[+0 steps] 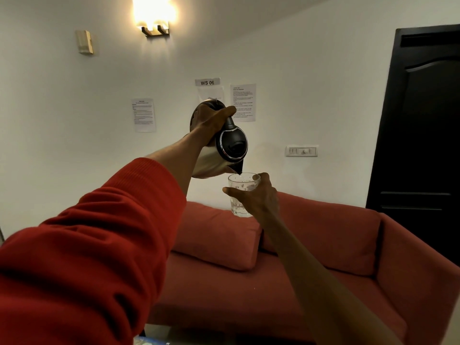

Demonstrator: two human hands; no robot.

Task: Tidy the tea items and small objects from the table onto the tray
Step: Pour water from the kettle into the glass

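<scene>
My left hand (209,123) grips the handle of a steel electric kettle (231,145) with a black lid, raised high and tipped forward. Its spout sits over the rim of a clear glass tumbler (240,189). My right hand (258,195) holds that glass from the right side, fingers wrapped round it. A little clear liquid shows in the bottom of the glass. Both are held up in the air in front of the wall. The table and the tray are out of view.
A red sofa (323,245) with a red cushion (219,237) stands below my arms. Behind are a white wall with paper notices (243,102), a switch plate (301,151) and a lit wall lamp (154,18). A black door (423,115) is at the right.
</scene>
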